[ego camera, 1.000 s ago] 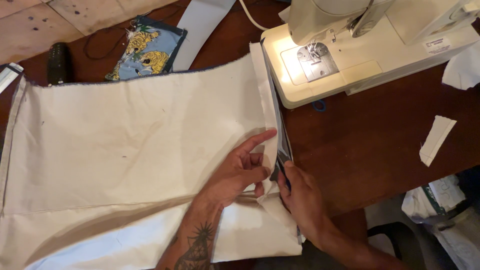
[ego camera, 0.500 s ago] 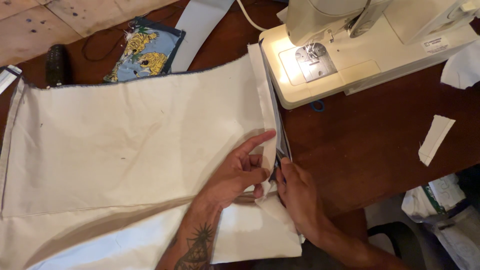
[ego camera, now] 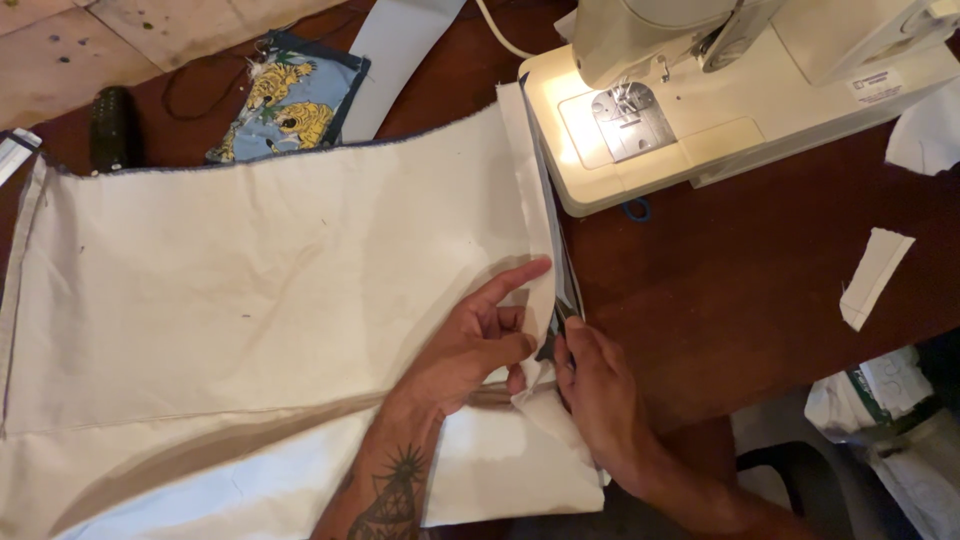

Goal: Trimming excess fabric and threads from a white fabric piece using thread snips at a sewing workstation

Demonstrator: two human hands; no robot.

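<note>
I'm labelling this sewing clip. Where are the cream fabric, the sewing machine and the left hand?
cream fabric [ego camera: 250, 290]: head view, on its flat middle.
sewing machine [ego camera: 740, 130]: head view, on its white base.
left hand [ego camera: 470, 345]: head view, on the back of the hand, which presses the fabric's folded edge.

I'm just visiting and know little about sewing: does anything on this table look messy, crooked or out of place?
Nothing looks damaged or spilled. The cream cloth lies skewed across the wooden table, its near end hanging past the edge. Both hands pinch its folded right edge. A few pale scraps lie loose right of the sewing machine.
</note>
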